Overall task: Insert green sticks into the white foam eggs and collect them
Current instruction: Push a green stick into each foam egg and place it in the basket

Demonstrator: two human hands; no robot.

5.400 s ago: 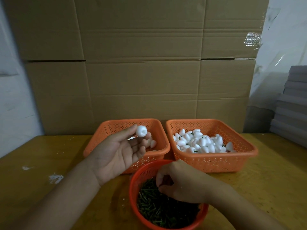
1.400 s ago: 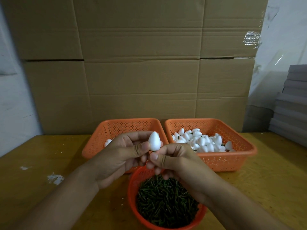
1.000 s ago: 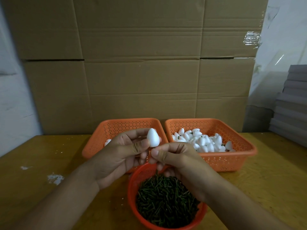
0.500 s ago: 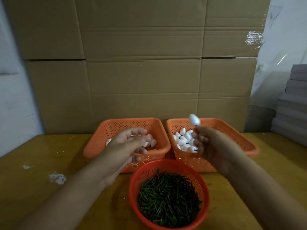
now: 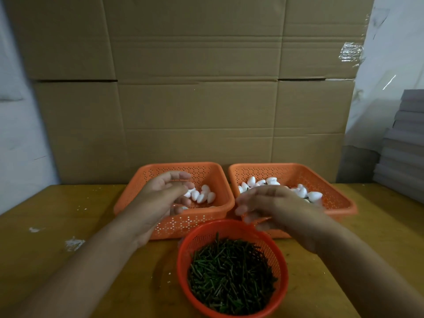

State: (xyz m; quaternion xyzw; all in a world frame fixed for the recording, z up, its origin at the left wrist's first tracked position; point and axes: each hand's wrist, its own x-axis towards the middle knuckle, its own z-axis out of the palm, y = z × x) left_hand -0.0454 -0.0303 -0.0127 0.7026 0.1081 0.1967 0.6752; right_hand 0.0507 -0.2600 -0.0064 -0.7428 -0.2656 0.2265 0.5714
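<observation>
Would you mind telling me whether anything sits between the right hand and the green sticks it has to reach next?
Nothing visible does. The right hand hovers, blurred, just above the far rim of the round basket, and the green sticks lie uncovered in it. The left hand is off to the side, over the left basket.

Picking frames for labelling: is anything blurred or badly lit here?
Head view: the right hand is motion-smeared, fingers indistinct; the left hand is sharper. Lighting is dim and even, green sticks dark. Wide-angle lens bows the cardboard edges.
</observation>
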